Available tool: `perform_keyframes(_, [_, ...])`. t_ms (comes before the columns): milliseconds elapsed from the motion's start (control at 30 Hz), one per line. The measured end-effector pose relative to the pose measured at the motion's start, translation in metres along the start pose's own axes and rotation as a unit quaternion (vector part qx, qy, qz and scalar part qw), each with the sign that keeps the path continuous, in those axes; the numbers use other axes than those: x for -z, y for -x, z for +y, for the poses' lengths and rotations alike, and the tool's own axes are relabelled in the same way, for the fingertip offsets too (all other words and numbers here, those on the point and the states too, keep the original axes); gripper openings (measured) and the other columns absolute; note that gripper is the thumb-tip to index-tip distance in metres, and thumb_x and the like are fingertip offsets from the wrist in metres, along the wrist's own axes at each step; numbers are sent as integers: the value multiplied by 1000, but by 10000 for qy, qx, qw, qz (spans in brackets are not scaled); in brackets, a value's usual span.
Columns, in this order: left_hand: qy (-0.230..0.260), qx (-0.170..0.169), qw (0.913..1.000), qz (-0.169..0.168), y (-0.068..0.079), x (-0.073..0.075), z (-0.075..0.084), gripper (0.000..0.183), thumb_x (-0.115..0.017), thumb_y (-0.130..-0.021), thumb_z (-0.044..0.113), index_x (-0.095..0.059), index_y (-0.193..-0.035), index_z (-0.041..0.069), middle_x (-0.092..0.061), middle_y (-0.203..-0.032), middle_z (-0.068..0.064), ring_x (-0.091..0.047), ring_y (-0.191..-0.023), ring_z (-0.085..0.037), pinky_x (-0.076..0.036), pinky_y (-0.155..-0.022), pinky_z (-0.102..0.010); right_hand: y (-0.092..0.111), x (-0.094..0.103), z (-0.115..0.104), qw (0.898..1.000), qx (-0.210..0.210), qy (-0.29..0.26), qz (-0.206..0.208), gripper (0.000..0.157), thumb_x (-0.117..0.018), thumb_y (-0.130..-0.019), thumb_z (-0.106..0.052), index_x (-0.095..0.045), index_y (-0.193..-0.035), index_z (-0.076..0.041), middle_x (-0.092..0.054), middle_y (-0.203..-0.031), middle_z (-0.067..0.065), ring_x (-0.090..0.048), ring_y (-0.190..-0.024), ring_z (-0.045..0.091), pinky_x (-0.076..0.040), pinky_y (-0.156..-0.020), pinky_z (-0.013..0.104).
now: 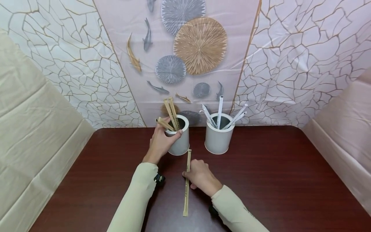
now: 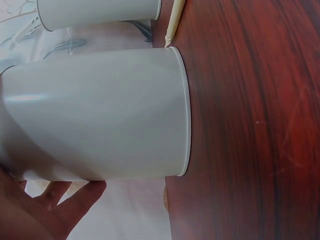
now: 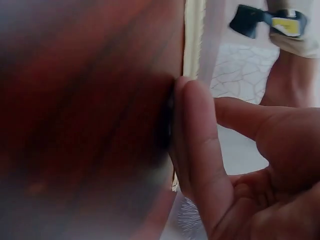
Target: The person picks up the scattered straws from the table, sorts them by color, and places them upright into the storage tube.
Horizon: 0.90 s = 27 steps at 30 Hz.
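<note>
On the left side, a light grey can with a white rim holds several brown paper-wrapped straws. My left hand grips this can near its rim, thumb on the front; the left wrist view shows fingers along the can's side. Another brown paper-wrapped straw, with small dark print, lies on the table in front of the cans. My right hand pinches it around its middle. In the right wrist view, fingertips meet the straw close to the tabletop.
A second grey can stands to the right, with several white paper-wrapped straws leaning in it. Both cans are near the back edge of the dark red wooden table. Patterned cloth hangs behind, and beige cloth borders the sides.
</note>
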<state>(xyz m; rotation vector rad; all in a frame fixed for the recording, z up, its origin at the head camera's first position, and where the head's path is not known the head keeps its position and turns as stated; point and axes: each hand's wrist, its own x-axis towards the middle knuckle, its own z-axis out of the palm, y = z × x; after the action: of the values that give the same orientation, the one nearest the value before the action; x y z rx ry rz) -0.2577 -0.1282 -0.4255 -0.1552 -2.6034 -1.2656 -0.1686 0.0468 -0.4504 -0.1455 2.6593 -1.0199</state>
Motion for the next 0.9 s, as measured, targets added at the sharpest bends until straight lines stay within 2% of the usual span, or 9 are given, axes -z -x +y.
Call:
perform_keyframes(100, [-16,-31,10000,16,0,0,-1,76,-73,-88,64,-50,-156,40,-41,-162,5,-47,-145,-34,-41,-104,-72,-20,-12,10,9998,-62,200,-30,30,-71,-93,-7,-63,-64,-6,-61,-53,9,-63,-39,15,-54,-48,30])
perform_keyframes(233, [-56,-23,10000,38,0,-3,-1,76,-73,-87,64,-50,-156,41,-41,-163,4,-49,-143,-33,-42,-102,-70,-32,-21,20,9988,-86,484,-40,29,-71,-89,-10,-63,-62,-6,-58,-46,6,-60,-36,15,-52,-47,29])
perform_keyframes(400, [-63,-24,10000,17,2,-5,1,78,-72,-86,64,-50,-156,37,-41,-164,2,-52,-140,-34,-45,-100,-66,1,10,1,9994,-116,312,132,28,-69,-93,-6,-66,-65,-4,-60,-46,4,-64,-43,17,-55,-55,32])
perform_keyframes(467, [-70,-60,10000,36,2,-5,3,79,-72,-86,64,-51,-157,35,-41,-164,0,-53,-139,-35,-46,-99,-66,15,27,-8,9987,27,228,453,27,-68,-96,-6,-65,-69,-7,-62,-50,2,-65,-46,15,-54,-55,30])
perform_keyframes(567, [-98,-72,9999,99,1,-4,4,79,-72,-86,64,-51,-156,35,-42,-163,-1,-53,-138,-36,-46,-98,-67,29,54,-21,9938,482,-20,999,22,-67,-101,-10,-63,-80,-8,-64,-59,2,-67,-51,13,-50,-52,30])
perform_keyframes(667, [-137,-41,9998,123,0,-3,4,78,-72,-86,64,-51,-156,36,-42,-163,0,-53,-138,-35,-46,-98,-67,36,83,-36,9811,1100,-303,1562,14,-68,-103,-12,-64,-91,-6,-66,-68,3,-66,-57,13,-48,-52,29])
perform_keyframes(733, [-140,-34,9998,112,0,-3,2,78,-72,-86,64,-51,-156,37,-42,-163,0,-54,-137,-35,-46,-98,-66,38,102,-49,9688,1489,-380,1942,9,-68,-103,-12,-66,-97,-6,-68,-73,4,-64,-61,14,-47,-53,30])
perform_keyframes(900, [-90,-29,9999,98,1,-2,-1,77,-73,-86,63,-51,-156,39,-42,-163,2,-53,-138,-34,-45,-99,-66,31,135,-82,9256,2395,-402,2902,11,-70,-103,-13,-69,-106,-3,-76,-87,9,-71,-69,19,-55,-59,35])
